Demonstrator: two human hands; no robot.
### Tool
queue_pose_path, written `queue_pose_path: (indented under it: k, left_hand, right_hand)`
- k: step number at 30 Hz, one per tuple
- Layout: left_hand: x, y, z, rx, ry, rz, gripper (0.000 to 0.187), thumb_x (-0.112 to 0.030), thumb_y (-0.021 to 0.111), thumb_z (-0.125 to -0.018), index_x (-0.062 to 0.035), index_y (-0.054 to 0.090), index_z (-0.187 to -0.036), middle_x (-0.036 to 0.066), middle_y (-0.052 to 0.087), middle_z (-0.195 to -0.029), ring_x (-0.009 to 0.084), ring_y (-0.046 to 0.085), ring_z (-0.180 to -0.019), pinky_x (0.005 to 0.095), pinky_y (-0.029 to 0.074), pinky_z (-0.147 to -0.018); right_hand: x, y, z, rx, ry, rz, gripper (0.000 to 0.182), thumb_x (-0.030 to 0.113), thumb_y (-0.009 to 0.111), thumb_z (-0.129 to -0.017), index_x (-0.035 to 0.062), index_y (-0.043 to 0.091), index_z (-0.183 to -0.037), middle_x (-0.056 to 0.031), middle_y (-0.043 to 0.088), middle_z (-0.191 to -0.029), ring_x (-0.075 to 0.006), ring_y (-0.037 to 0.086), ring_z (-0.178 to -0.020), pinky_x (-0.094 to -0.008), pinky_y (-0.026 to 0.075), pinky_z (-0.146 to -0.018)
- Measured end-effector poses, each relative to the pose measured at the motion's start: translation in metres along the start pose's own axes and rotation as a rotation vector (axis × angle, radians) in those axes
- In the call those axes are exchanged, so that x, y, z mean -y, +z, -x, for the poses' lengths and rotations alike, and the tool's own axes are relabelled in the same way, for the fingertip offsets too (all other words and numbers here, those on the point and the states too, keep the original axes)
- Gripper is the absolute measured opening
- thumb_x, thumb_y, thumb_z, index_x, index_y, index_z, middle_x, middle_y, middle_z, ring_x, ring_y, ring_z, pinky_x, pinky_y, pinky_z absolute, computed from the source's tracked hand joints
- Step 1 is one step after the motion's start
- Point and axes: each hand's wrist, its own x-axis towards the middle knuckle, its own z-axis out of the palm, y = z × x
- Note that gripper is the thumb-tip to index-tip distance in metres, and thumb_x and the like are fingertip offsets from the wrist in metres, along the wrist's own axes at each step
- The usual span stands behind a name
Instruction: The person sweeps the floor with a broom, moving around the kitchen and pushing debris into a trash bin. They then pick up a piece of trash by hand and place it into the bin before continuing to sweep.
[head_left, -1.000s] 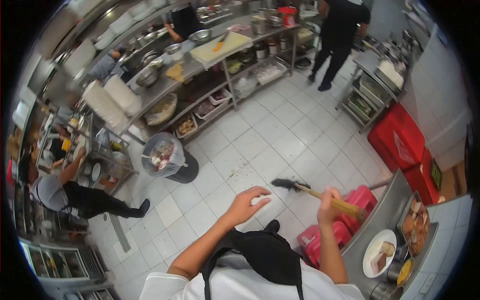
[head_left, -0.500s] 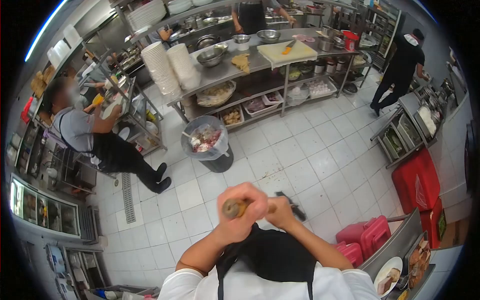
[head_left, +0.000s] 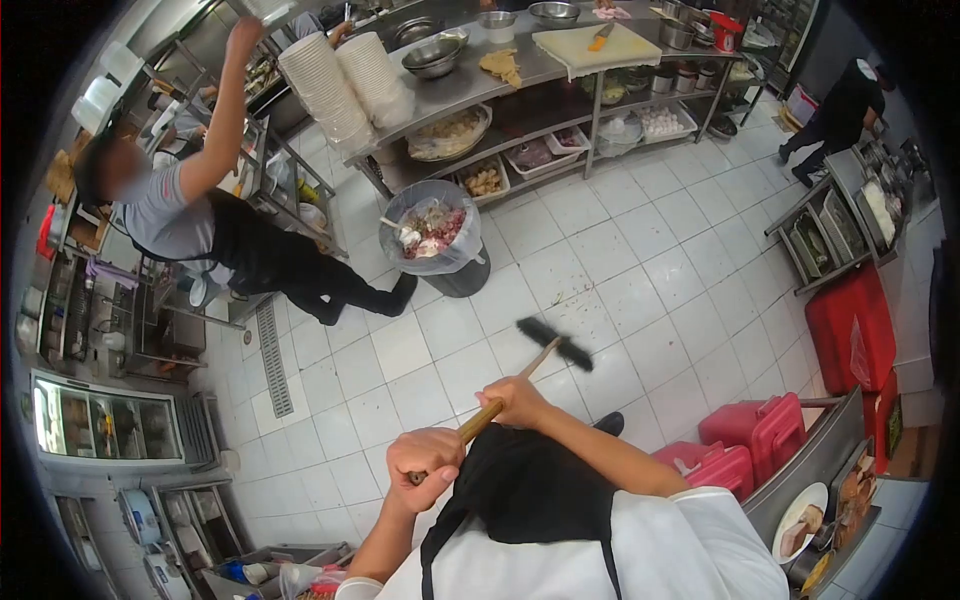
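Note:
My left hand [head_left: 425, 465] is wrapped round the top end of a wooden broom handle. Further down the same handle, my right hand [head_left: 515, 400] is closed too. The broom [head_left: 572, 351] slants forward and to the right, and its black bristle head is on or just above the white tile floor. Small scattered crumbs [head_left: 572, 293] lie on the tiles just beyond the head. The tip of a dark shoe [head_left: 610, 423] shows beside my right forearm.
A lined bin [head_left: 465, 272] full of scraps stands ahead, with a co-worker [head_left: 165, 220] left of it, one arm raised. A steel counter [head_left: 500, 95] spans the back. Pink containers [head_left: 762, 437] and a red bin [head_left: 850, 335] are at right. Another person [head_left: 840, 115] bends far right.
The broom head has swung forward, out from beside my right hand. My left hand has dropped down and left with the handle end. The left co-worker has raised an arm and stepped toward the bin.

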Motion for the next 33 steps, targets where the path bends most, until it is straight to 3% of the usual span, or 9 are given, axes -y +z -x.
queue_pose_path:
  k: [7,15,19,22,23,25,28,29,33]
  left_hand:
    - [0.1,-0.011,0.058,-0.285,-0.178,-0.151,0.039,-0.005,0.058,-0.095,-0.0004,0.042,-0.059,0.006,0.048,-0.058,0.0206,0.047,-0.058,0.0408,0.045,-0.067]
    - [-0.022,-0.029,0.006,-0.302,0.155,-0.012,0.051,-0.021,0.053,-0.095,-0.0131,0.026,-0.052,0.002,0.032,-0.044,0.0175,0.029,-0.039,0.0351,0.032,-0.044]
    - [-0.022,-0.024,0.009,-0.18,0.061,-0.094,0.053,-0.024,0.051,-0.099,-0.0128,0.029,-0.052,0.003,0.034,-0.043,0.0183,0.031,-0.038,0.0346,0.034,-0.042]
    - [0.009,-0.016,0.013,-0.225,0.014,-0.037,0.052,-0.026,0.052,-0.1,-0.0097,0.033,-0.054,0.003,0.034,-0.044,0.0191,0.033,-0.039,0.0361,0.035,-0.044]
    - [0.029,-0.018,0.017,-0.249,-0.003,-0.041,0.052,-0.026,0.053,-0.099,-0.0091,0.033,-0.054,0.004,0.036,-0.046,0.0196,0.035,-0.042,0.037,0.036,-0.047]
    - [0.075,-0.025,0.029,-0.296,-0.044,-0.059,0.052,-0.028,0.054,-0.099,-0.0078,0.035,-0.055,0.005,0.039,-0.05,0.0205,0.04,-0.047,0.0389,0.039,-0.052]
    - [0.134,-0.012,0.029,-0.196,-0.361,-0.146,0.045,-0.025,0.054,-0.101,-0.0023,0.045,-0.063,0.009,0.051,-0.065,0.0248,0.053,-0.071,0.044,0.046,-0.083]
    - [0.15,-0.002,0.018,-0.159,-0.345,-0.169,0.041,-0.016,0.054,-0.1,-0.0001,0.046,-0.063,0.01,0.052,-0.066,0.0235,0.051,-0.068,0.0389,0.042,-0.068]
    - [0.141,0.008,-0.046,-0.309,-0.078,-0.079,0.043,-0.016,0.052,-0.098,-0.0024,0.042,-0.059,0.01,0.049,-0.063,0.0253,0.05,-0.063,0.0425,0.043,-0.065]
  right_hand:
    - [-0.092,-0.013,0.006,0.027,0.042,0.321,0.017,0.009,0.071,-0.082,0.0081,0.062,-0.068,-0.0128,0.065,-0.069,-0.0369,0.064,-0.07,-0.0478,0.049,-0.066]
    - [0.035,-0.01,-0.038,-0.023,0.036,0.287,0.005,0.009,0.071,-0.071,0.0102,0.069,-0.076,-0.0122,0.069,-0.074,-0.0364,0.067,-0.076,-0.0487,0.052,-0.07]
    - [0.022,0.011,-0.015,0.146,0.091,0.191,0.023,0.021,0.069,-0.087,0.0087,0.063,-0.068,-0.0161,0.064,-0.068,-0.0403,0.064,-0.07,-0.0511,0.049,-0.065]
    - [-0.004,0.004,-0.005,0.274,0.164,0.203,0.028,0.023,0.067,-0.089,0.0078,0.062,-0.067,-0.017,0.063,-0.068,-0.0415,0.063,-0.069,-0.0516,0.048,-0.064]
    - [-0.027,0.004,-0.005,0.315,0.229,0.247,0.004,0.011,0.069,-0.072,0.0105,0.07,-0.076,-0.0155,0.069,-0.075,-0.0399,0.068,-0.075,-0.0509,0.054,-0.068]
    - [-0.103,0.003,0.007,0.291,0.116,0.336,0.005,0.015,0.07,-0.078,0.011,0.07,-0.076,-0.0147,0.069,-0.076,-0.039,0.067,-0.077,-0.051,0.052,-0.07]
    - [-0.165,-0.035,0.022,0.244,0.189,0.554,0.006,0.011,0.071,-0.075,0.0126,0.072,-0.08,-0.0127,0.07,-0.082,-0.0372,0.067,-0.084,-0.0501,0.053,-0.077]
    - [-0.166,-0.057,0.025,0.154,0.198,0.532,0.008,0.008,0.072,-0.073,0.0121,0.071,-0.08,-0.0125,0.069,-0.081,-0.0374,0.067,-0.084,-0.0495,0.052,-0.077]
    - [-0.111,-0.126,-0.021,0.032,0.221,0.554,0.023,0.007,0.076,-0.065,0.0133,0.077,-0.087,-0.012,0.074,-0.089,-0.0344,0.07,-0.088,-0.0476,0.053,-0.082]
